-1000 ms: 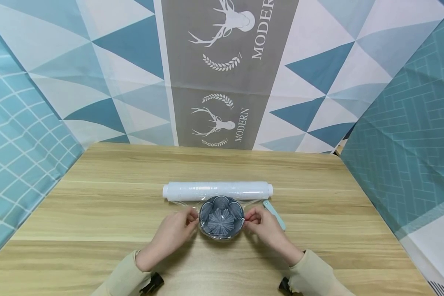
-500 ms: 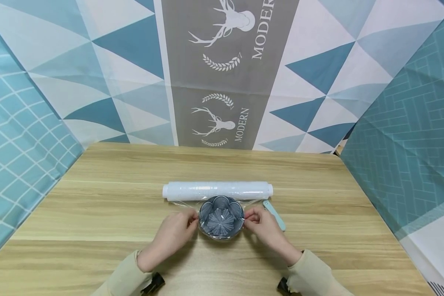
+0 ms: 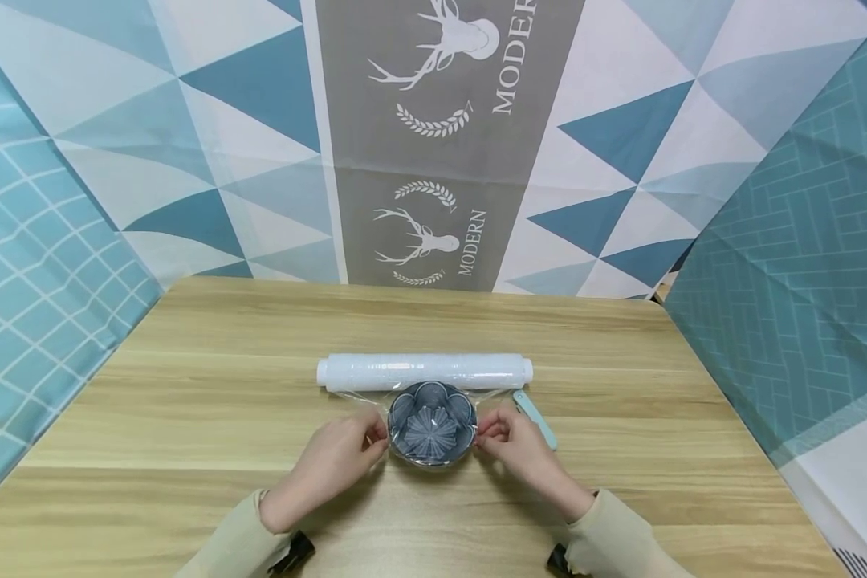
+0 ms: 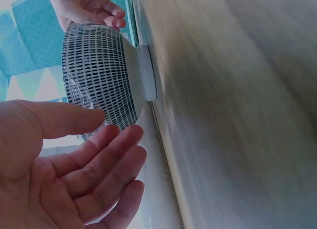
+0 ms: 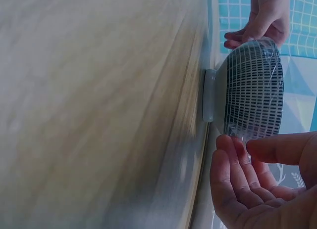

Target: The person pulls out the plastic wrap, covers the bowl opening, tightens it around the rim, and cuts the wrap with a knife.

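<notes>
A bowl (image 3: 431,433) with a dark blue, petal-patterned inside stands upright on the table, a sheet of clear cling film (image 3: 433,461) drawn over it. Its outside (image 4: 96,66) carries rows of small dark dashes above a white foot. At the left side of the rim, my left hand (image 3: 343,449) pinches the film between thumb and fingers. My right hand (image 3: 516,445) does the same on the right side, with crinkled film (image 5: 242,138) showing at its fingertips. Behind the bowl lies the white cling film roll (image 3: 425,372), from which the film runs forward.
Right of the bowl, behind my right hand, a light teal cutter-like tool (image 3: 536,420) with a slim handle lies on the wooden table (image 3: 260,337). Patterned cloth panels (image 3: 419,160) rise at the back and both sides.
</notes>
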Demonstrator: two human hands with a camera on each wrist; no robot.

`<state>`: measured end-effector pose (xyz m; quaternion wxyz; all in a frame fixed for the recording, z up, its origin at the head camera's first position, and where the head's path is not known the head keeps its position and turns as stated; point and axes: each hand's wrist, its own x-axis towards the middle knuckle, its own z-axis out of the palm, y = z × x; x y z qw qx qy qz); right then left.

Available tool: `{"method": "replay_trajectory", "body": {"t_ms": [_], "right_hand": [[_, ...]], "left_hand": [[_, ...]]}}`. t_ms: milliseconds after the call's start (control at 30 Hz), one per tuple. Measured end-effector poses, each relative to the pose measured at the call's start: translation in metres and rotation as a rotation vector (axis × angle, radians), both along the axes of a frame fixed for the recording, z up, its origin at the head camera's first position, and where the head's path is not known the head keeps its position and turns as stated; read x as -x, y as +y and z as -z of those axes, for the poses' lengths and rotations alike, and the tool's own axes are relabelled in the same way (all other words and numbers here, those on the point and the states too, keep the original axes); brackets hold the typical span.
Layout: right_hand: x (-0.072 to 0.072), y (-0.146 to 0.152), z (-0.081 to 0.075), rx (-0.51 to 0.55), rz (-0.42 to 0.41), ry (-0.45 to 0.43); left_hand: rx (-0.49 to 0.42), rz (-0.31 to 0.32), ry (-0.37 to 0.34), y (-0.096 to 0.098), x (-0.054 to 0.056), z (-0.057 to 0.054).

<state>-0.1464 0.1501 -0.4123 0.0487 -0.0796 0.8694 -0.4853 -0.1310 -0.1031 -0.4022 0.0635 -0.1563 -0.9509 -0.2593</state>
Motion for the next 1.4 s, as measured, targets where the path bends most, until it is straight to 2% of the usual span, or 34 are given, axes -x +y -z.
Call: {"method": "replay_trajectory", "body": {"t_ms": [300, 533, 700, 833, 933, 1033, 1133, 1233, 1400], "right_hand": [[0.0, -0.004, -0.002, 0.044, -0.007, -0.04], [0.003, -0.002, -0.001, 0.03, 0.007, -0.024], [0.009, 0.004, -0.003, -0.049, 0.042, 0.028], [0.018, 0.012, -0.009, -0.082, 0.068, 0.05], [0.029, 0.018, -0.015, -0.1, 0.079, 0.105], [0.043, 0.022, -0.023, -0.162, 0.082, 0.223], [0.057, 0.024, -0.029, -0.274, 0.058, 0.352], [0.071, 0.025, -0.032, -0.365, -0.019, 0.429], [0.09, 0.023, -0.032, -0.442, -0.187, 0.415]], "left_hand": [[-0.022, 0.029, 0.011, 0.003, 0.001, -0.001], [-0.071, -0.018, -0.066, 0.003, 0.0, -0.002], [-0.18, -0.091, -0.177, 0.001, -0.003, -0.004], [-0.356, -0.128, -0.319, 0.001, -0.006, -0.005], [-0.546, -0.078, -0.479, 0.003, -0.008, -0.006], [-0.709, 0.012, -0.64, 0.007, -0.011, -0.004], [-0.806, 0.075, -0.748, 0.014, -0.014, -0.001], [-0.858, 0.094, -0.793, 0.021, -0.016, 0.002], [-0.947, 0.091, -0.814, 0.03, -0.019, 0.009]]}}
